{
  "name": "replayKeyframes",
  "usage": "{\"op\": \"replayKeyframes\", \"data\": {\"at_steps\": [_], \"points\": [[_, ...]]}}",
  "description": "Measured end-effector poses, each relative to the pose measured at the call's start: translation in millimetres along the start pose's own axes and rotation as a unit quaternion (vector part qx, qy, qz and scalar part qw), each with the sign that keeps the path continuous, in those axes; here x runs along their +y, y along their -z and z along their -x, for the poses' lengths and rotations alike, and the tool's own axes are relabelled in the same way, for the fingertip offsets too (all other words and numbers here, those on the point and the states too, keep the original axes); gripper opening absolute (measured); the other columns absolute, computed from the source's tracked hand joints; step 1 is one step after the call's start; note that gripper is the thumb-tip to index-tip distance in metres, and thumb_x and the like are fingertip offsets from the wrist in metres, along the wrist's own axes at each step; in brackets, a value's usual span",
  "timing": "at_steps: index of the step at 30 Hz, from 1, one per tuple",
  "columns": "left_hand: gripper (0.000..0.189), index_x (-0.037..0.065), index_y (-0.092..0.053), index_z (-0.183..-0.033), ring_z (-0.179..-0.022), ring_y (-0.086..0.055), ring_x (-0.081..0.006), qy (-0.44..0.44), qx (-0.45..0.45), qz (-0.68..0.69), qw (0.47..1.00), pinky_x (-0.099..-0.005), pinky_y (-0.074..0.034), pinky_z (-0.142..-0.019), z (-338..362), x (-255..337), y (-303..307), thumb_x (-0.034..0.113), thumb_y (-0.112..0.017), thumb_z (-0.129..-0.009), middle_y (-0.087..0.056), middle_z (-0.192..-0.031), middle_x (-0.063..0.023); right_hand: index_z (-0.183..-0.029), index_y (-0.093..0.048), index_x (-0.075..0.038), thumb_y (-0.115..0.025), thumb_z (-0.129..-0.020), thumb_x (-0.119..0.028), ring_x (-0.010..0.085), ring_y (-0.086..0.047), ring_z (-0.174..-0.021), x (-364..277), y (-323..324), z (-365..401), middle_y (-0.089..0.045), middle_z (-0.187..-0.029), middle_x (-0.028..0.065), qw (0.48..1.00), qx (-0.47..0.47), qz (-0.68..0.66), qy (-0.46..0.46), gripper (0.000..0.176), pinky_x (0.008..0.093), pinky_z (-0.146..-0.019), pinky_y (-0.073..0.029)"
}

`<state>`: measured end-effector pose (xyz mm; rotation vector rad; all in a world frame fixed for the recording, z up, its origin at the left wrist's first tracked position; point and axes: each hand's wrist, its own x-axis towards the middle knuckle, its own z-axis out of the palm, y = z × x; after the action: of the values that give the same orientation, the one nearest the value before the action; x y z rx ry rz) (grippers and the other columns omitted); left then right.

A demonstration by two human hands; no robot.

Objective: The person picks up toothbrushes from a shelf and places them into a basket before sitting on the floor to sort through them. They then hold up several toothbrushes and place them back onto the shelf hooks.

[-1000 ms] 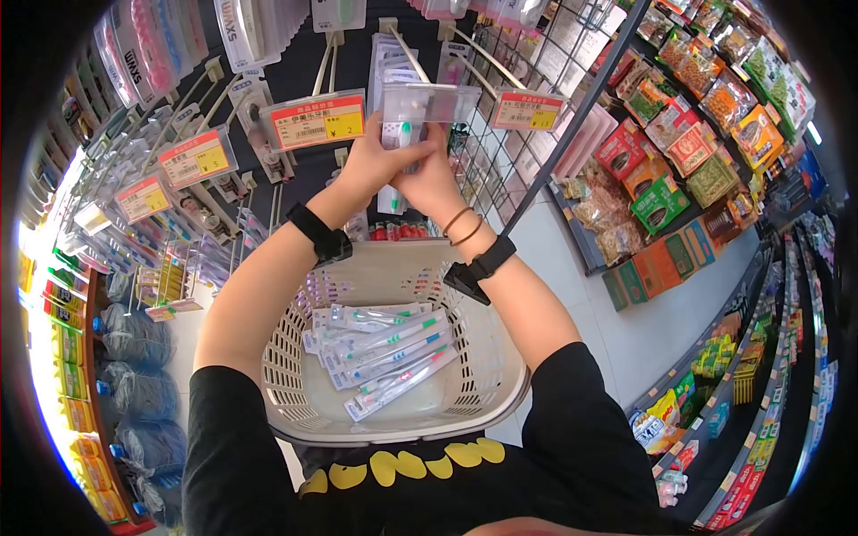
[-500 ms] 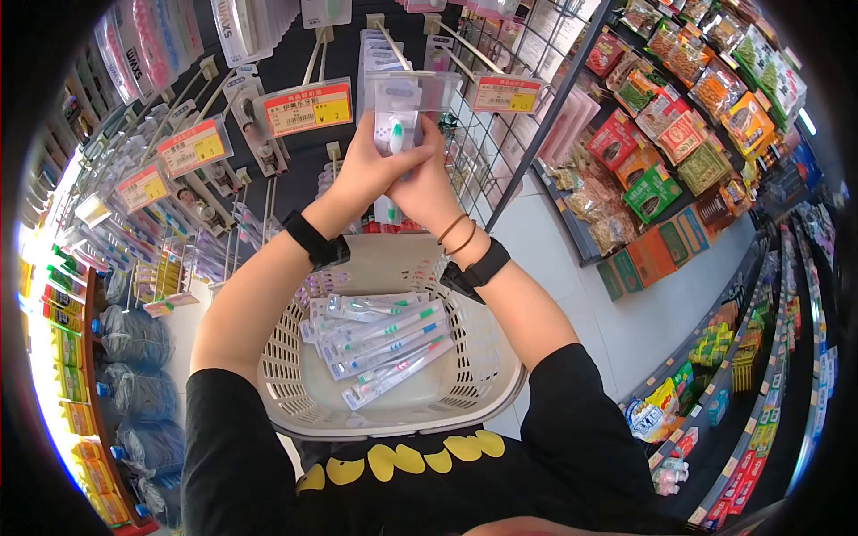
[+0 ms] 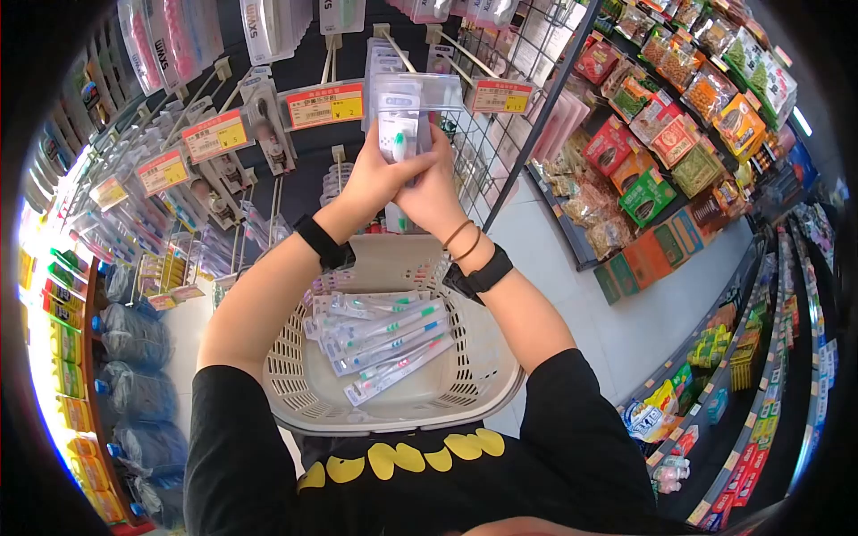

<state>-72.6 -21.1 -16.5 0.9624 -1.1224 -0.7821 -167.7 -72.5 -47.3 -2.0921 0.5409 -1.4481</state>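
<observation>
My left hand [image 3: 371, 175] and my right hand [image 3: 431, 189] come together at a hanging rack, closed around a packaged toothbrush [image 3: 399, 134] with a green tip showing through its clear wrapper. It stands upright just below the hook's end, in line with similar packs [image 3: 385, 58] hanging behind it. Whether it is off the hook cannot be made out. The lower part of the pack is hidden by my fingers. Below my forearms, a beige plastic basket [image 3: 420, 391] holds several packaged toothbrushes [image 3: 393, 338] lying in a loose pile.
Yellow and red price tags [image 3: 326, 105] stick out from the hooks. More packaged goods [image 3: 219, 196] hang on the left. A wire grid [image 3: 485, 134] borders the rack on the right, beyond which stands a shelf of bagged food [image 3: 684, 138]. Large water bottles [image 3: 134, 339] are stacked lower left.
The view has shifted slightly, so the rack and its tags appear a little farther right. Both hands keep their grip on the packaged toothbrush. The basket's contents look the same.
</observation>
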Motion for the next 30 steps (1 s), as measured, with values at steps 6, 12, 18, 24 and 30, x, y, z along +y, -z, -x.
{"op": "replayKeyframes", "data": {"at_steps": [6,12,18,24,30], "points": [[0.064,0.001,-0.037,-0.123,-0.102,-0.056,-0.0178,-0.002,-0.002,-0.007,1.0,-0.0317,-0.046,-0.087,5,1,-1,0.01,-0.074,-0.071,-0.055,-0.111,-0.0107,-0.127,-0.031,0.004,-0.075,-0.062,-0.024,0.0403,-0.039,-0.114,-9,0,5,-0.04,-0.12,0.0251,1.0,0.011,-0.011,-0.025,0.083,0.047,-0.097,-0.032],[0.066,0.002,-0.036,-0.123,-0.103,-0.056,-0.0185,-0.017,-0.004,-0.023,1.0,-0.0325,-0.047,-0.087,8,-2,-2,0.012,-0.075,-0.071,-0.055,-0.112,-0.0118,-0.129,-0.026,0.003,-0.076,-0.06,-0.025,0.0399,-0.038,-0.115,-11,6,8,-0.038,-0.122,0.0257,0.999,-0.015,0.042,0.0,0.09,0.0465,-0.098,-0.031],[0.067,0.002,-0.034,-0.123,-0.102,-0.056,-0.0192,-0.035,-0.009,-0.013,0.999,-0.0326,-0.047,-0.086,15,-1,-4,0.013,-0.075,-0.072,-0.055,-0.112,-0.0122,-0.126,-0.028,0.004,-0.074,-0.064,-0.019,0.0378,-0.042,-0.111,-20,7,10,-0.041,-0.117,0.0239,0.998,0.033,-0.002,0.045,0.081,0.0438,-0.095,-0.035],[0.064,0.002,-0.036,-0.12,-0.099,-0.057,-0.0181,-0.082,-0.001,-0.012,0.997,-0.0319,-0.048,-0.084,22,-8,-9,0.013,-0.075,-0.071,-0.055,-0.109,-0.0121,-0.13,-0.021,0.005,-0.076,-0.064,-0.016,0.0381,-0.035,-0.118,-14,10,17,-0.035,-0.124,0.0236,0.999,-0.025,0.014,0.027,0.088,0.0423,-0.1,-0.031],[0.059,0.0,-0.037,-0.114,-0.094,-0.056,-0.0164,-0.132,0.077,-0.084,0.985,-0.0302,-0.048,-0.079,45,19,-25,0.013,-0.075,-0.071,-0.055,-0.103,-0.0126,-0.128,-0.026,0.003,-0.076,-0.065,-0.015,0.0295,-0.047,-0.113,-41,20,17,-0.042,-0.123,0.0188,0.997,-0.044,-0.055,0.03,0.082,0.0377,-0.094,-0.039]]}}
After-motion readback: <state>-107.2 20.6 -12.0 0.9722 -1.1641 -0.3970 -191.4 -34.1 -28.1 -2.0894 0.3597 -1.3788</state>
